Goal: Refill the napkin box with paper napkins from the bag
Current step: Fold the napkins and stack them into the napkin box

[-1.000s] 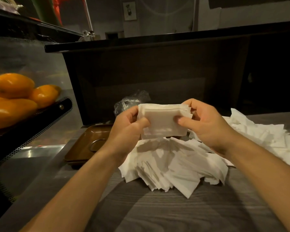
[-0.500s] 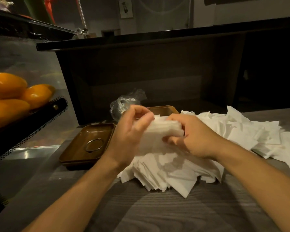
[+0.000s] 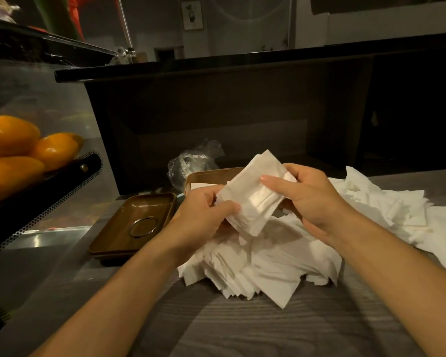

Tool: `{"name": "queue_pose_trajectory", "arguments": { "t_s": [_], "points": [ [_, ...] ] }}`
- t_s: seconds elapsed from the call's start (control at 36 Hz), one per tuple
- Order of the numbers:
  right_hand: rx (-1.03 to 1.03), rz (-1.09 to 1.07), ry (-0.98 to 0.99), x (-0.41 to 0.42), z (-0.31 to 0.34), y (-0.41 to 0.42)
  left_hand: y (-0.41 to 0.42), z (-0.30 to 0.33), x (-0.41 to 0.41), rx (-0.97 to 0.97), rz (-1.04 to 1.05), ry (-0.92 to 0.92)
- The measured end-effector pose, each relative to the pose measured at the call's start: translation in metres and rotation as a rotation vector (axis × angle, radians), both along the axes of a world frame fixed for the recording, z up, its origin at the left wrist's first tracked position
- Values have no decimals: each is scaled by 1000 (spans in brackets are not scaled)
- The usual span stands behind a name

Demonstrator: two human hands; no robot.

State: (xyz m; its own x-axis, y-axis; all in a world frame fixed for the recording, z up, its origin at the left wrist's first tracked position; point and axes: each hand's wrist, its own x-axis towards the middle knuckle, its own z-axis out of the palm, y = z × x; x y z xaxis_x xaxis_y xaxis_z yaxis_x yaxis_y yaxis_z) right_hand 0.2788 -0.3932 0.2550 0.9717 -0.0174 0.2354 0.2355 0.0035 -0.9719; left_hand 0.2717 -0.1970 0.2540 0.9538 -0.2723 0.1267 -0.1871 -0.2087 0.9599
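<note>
— So, what are the hands doing?

— Both are clasped on one small stack of napkins, lifted clear above the surface and tilted, one corner pointing up and away. The left hand has its thumb across the stack's lower left corner, fingers curled behind. The right hand pinches the upper right side, thumb lying across the front.

— And the rest of the napkins?

— A loose heap of napkins lies on the surface directly beneath the hands, fanned out toward the near edge. A second, messier spread of napkins runs to the right edge.

— Where is the box?

— A brown box sits behind the raised stack, toward the far edge; only its rim and part of one wall show, so I cannot tell how full it is. Just behind it, a crumpled clear plastic bag rests against the dark back panel.

— Anything on the left?

— A shallow brown tray with a metal ring lying in it, just beside the left wrist. Farther left, orange fruit piled in a dark perforated holder, off the surface.
</note>
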Motion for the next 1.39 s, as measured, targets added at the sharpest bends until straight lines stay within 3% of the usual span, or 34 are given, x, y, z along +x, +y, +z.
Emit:
{"name": "queue_pose_trajectory", "arguments": {
  "t_s": [0.17,0.44,0.58,0.69,0.81,0.94,1.11,1.22,1.39],
  "points": [
    [-69,162,7,-6,3,2,-4,12,-9,-137,-210,198],
    [-60,312,18,-23,14,6,-2,14,-18,-332,-501,349],
    [-91,295,43,-21,13,9,-5,11,-15,-441,-729,495],
    [-62,378,116,-22,13,7,-2,9,-8,-510,-758,535],
    [10,256,103,-18,13,10,2,7,-7,-558,-675,555],
    [64,300,147,-20,13,9,-6,6,-9,-394,-563,476],
    [4,236,130,-21,12,15,-12,11,-14,-502,-418,499],
    [-99,59,63,-13,17,11,-28,14,-14,-289,-177,325],
    [-244,-202,-74,3,44,3,-28,35,3,208,-146,40]
  ]
}}
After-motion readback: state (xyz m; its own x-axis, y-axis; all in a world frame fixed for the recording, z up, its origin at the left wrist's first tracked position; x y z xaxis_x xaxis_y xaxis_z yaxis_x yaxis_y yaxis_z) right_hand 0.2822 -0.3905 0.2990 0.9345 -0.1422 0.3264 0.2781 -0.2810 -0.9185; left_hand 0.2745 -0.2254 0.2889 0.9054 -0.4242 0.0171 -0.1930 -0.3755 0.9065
